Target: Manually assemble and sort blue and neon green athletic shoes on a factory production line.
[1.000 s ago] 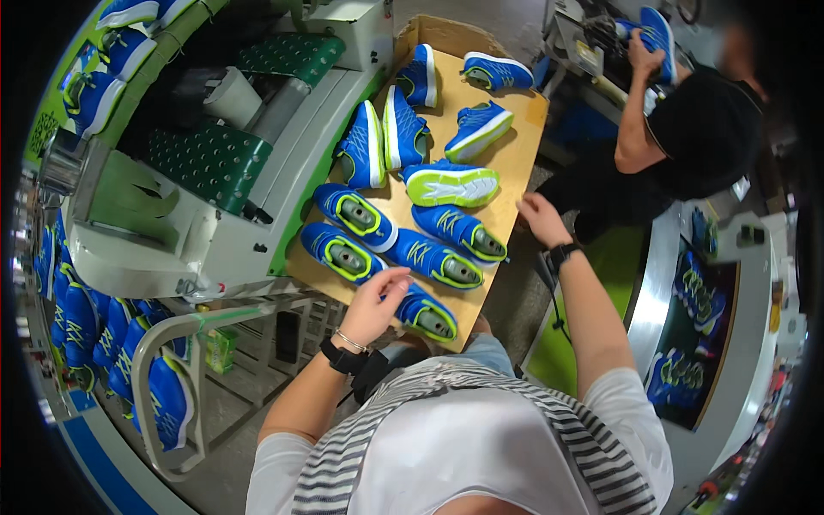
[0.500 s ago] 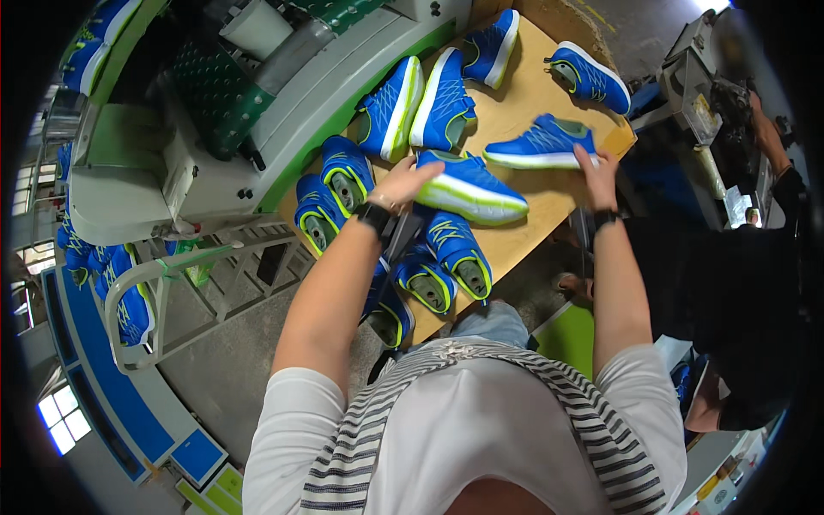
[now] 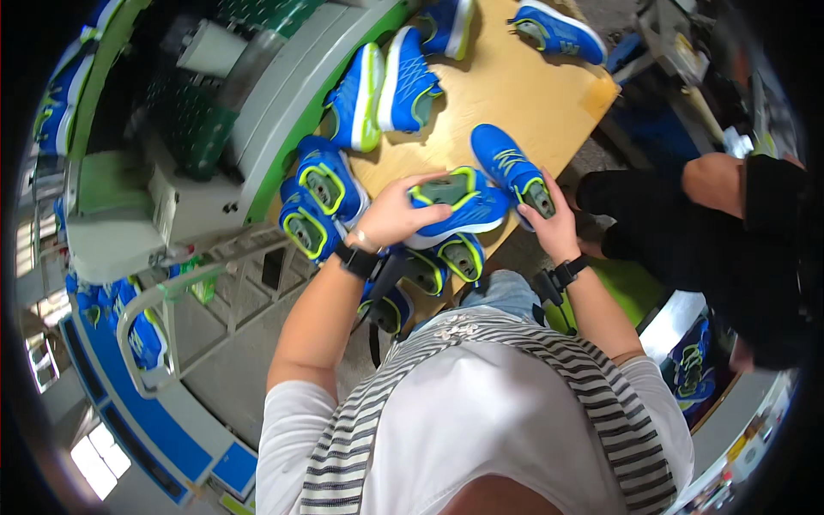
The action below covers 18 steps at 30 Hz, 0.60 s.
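Note:
Above the near part of a wooden tabletop [image 3: 506,86], each hand grips a blue sneaker with a lime-green collar. My left hand [image 3: 399,210] has its fingers and thumb closed round the heel of one sneaker [image 3: 485,206], whose toe points right. The other sneaker [image 3: 498,154] is held at the heel by my right hand [image 3: 554,225], its toe pointing away from me. Grey-green lasts show inside both openings. Beneath the left sneaker, more blue sneakers [image 3: 463,257] are partly hidden.
Other blue sneakers lie on the table: two upright soles-out [image 3: 354,103] at its left side, one [image 3: 562,33] at the far end. A grey-green machine [image 3: 283,94] borders the left. A person in black [image 3: 687,223] is at right; a metal rail frame [image 3: 215,292] stands lower left.
Both sneakers have come nearer to me and been turned: their openings now face up, and the right one's toe swung from left to away. The view has shifted; the person at right moved.

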### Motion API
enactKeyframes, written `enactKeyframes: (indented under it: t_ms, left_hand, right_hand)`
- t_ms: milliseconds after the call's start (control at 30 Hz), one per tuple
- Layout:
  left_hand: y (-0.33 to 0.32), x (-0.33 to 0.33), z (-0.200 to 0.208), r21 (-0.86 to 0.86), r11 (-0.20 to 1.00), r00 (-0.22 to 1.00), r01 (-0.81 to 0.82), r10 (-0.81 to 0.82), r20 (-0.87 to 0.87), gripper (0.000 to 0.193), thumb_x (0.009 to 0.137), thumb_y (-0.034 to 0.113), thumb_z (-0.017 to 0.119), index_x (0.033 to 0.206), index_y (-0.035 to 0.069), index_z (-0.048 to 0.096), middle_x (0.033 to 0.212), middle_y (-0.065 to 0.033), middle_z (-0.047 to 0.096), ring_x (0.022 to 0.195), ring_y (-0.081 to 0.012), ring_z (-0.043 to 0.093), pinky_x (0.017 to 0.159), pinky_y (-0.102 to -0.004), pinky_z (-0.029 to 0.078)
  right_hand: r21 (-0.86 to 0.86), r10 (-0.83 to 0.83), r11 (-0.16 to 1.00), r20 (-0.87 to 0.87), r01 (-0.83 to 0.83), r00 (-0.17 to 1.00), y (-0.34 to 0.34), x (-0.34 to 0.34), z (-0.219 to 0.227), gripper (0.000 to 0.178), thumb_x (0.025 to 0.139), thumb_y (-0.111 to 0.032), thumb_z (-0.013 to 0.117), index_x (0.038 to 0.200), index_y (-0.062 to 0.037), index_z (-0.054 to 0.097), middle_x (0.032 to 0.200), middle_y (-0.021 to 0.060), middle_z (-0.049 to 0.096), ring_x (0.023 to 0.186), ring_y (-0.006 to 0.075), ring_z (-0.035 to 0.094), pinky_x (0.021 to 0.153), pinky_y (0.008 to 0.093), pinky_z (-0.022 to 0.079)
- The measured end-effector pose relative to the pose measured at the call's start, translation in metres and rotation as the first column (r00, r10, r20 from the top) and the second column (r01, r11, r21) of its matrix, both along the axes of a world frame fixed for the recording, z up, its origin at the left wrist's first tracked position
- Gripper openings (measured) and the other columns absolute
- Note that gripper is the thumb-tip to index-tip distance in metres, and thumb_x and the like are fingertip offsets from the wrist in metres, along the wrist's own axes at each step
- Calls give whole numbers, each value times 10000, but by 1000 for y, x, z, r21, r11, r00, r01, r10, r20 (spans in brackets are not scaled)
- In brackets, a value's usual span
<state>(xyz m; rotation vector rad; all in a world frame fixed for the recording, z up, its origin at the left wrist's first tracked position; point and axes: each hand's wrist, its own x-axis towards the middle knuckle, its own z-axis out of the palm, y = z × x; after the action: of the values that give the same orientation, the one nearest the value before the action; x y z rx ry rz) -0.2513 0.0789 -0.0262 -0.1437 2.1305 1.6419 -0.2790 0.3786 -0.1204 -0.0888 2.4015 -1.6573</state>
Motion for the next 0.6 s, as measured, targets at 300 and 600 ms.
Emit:
enactKeyframes:
  t_ms: [300,600]
  left_hand:
    - [-107,81,51,669,277,611,-690,719,332,446,963,290,556,1273,-30,555,1210,-146,658,1051,-277,664,940,-385,522]
    - [-194,79,115,840,114,335,-530,938,84,389,905,107,622,1257,-46,560,1241,-164,635,1153,-310,602,1047,-471,443]
  right_hand:
    - [-343,-116,918,247,199,962,-25,11,62,654,880,-136,722,1424,35,401,1314,115,554,1190,175,532,1016,308,431]
    - [-378,261,884,-87,-274,961,-139,-88,172,639,889,-124,701,1434,36,409,1285,114,576,1142,155,554,1019,314,429]
